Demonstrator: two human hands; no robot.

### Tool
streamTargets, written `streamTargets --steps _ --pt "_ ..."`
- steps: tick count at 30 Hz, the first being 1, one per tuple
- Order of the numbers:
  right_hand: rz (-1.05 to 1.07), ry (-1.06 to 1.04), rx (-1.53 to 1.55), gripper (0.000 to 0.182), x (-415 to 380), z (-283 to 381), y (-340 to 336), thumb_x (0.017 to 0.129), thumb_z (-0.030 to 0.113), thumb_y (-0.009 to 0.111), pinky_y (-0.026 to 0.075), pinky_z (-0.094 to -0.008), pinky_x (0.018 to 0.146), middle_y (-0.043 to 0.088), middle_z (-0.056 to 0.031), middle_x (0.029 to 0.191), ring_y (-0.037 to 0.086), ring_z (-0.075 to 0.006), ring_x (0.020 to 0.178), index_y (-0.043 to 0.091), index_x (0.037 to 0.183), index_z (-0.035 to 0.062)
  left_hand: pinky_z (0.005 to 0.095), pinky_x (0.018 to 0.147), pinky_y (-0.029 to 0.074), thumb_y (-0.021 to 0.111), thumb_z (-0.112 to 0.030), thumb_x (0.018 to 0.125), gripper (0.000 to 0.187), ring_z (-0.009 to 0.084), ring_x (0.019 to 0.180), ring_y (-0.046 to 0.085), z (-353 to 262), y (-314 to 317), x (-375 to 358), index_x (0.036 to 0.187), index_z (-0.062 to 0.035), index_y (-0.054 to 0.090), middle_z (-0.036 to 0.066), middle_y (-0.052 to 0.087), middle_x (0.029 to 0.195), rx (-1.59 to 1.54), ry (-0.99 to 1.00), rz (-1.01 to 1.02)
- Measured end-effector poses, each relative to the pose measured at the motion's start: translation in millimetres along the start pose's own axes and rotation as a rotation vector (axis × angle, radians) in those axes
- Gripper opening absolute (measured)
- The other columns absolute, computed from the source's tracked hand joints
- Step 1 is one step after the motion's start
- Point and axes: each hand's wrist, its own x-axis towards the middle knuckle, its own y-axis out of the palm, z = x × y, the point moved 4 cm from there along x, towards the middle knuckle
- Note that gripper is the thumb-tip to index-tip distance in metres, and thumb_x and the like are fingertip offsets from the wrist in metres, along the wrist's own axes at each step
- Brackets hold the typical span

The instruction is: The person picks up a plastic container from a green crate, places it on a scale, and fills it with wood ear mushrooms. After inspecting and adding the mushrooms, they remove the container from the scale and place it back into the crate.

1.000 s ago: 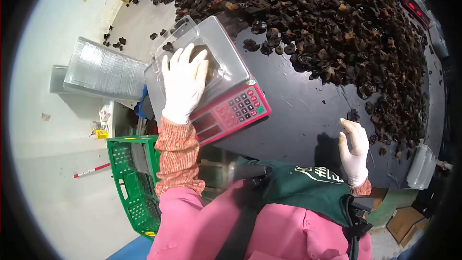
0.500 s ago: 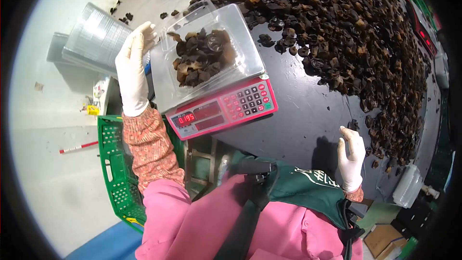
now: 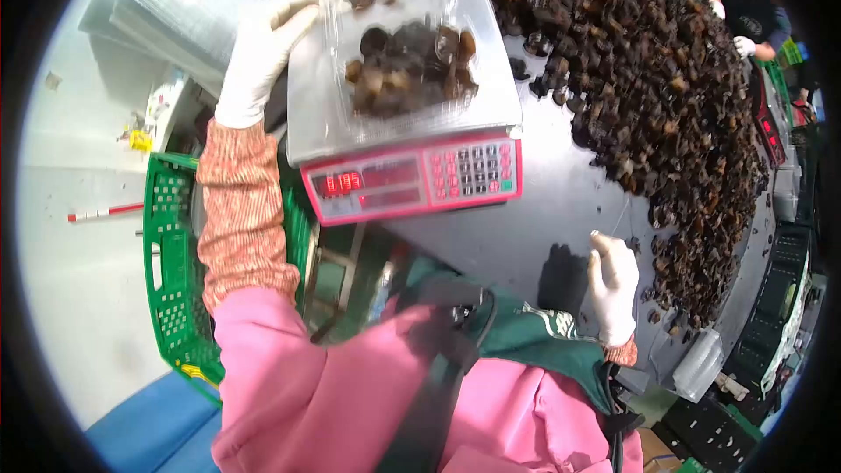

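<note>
On the scale [image 3: 412,180] with red trim and a grey platform rests a clear plastic box [image 3: 346,114] of dark, wrinkled pieces like soaked black fungus [image 3: 407,70]. Its red digits are blurred. My white-gloved left hand [image 3: 267,48] reaches over the platform's left edge, its fingers extended with the tips right at the box's upper left edge. Further right, my gloved right hand [image 3: 615,285] hangs over the dark tabletop [image 3: 561,210], holding nothing, with fingers loosely bent and apart.
A large heap of the dark pieces [image 3: 613,61] covers the table's far right. Stacked clear lids or trays [image 3: 188,9] stand at left, above a green crate [image 3: 175,254]. Clear boxes [image 3: 699,363] lie at lower right. Another person [image 3: 749,13] works across the heap.
My left hand has moved up along the platform to the box's upper left edge. The whole view has shifted, bringing more of the other person into sight. My right hand keeps its pose.
</note>
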Motion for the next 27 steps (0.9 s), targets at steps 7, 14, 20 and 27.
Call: streamTargets --steps 7,14,20,27 --pt "0.038 -0.013 -0.001 0.026 23.7 20.8 11.4 0.086 0.002 0.068 0.049 -0.037 0.081 0.068 -0.0103 0.101 0.062 -0.0281 0.089 0.067 0.111 0.0052 0.0285 0.097 0.049 0.065 -0.013 0.095 0.033 0.0142 0.105 0.065 17.7 -5.8 35.1 0.124 0.0035 0.065 0.008 0.071 0.115 0.03 -0.003 0.07" --pt "0.079 -0.081 -0.018 0.031 45.6 28.7 26.0 0.082 0.003 0.07 0.049 -0.038 0.079 0.067 -0.0093 0.101 0.061 -0.0294 0.086 0.067 0.113 0.007 0.0397 0.088 0.054 0.064 -0.019 0.084 0.04 0.0321 0.099 0.067 35.0 31.5 95.6 0.123 -0.0098 0.066 0.013 0.07 0.11 0.592 0.309 0.213" --pt "0.113 -0.091 -0.05 0.029 52.2 25.3 31.6 0.085 0.003 0.068 0.049 -0.0382 0.079 0.067 -0.0105 0.101 0.062 -0.0298 0.087 0.066 0.114 0.0063 0.0452 0.084 0.053 0.063 -0.015 0.076 0.044 0.0338 0.102 0.066 39.5 72.3 123.4 0.12 -0.0139 0.066 0.016 0.068 0.11 0.988 0.368 0.446" --pt "0.114 -0.05 -0.029 0.027 49.8 19.1 33.6 0.087 0.004 0.068 0.05 -0.0382 0.081 0.068 -0.0116 0.102 0.063 -0.0298 0.089 0.067 0.114 0.006 0.0437 0.072 0.051 0.063 -0.007 0.069 0.018 0.0351 0.088 0.067 60.3 78.0 137.8 0.087 -0.0078 0.064 0.015 0.068 0.086 0.811 0.386 0.367"
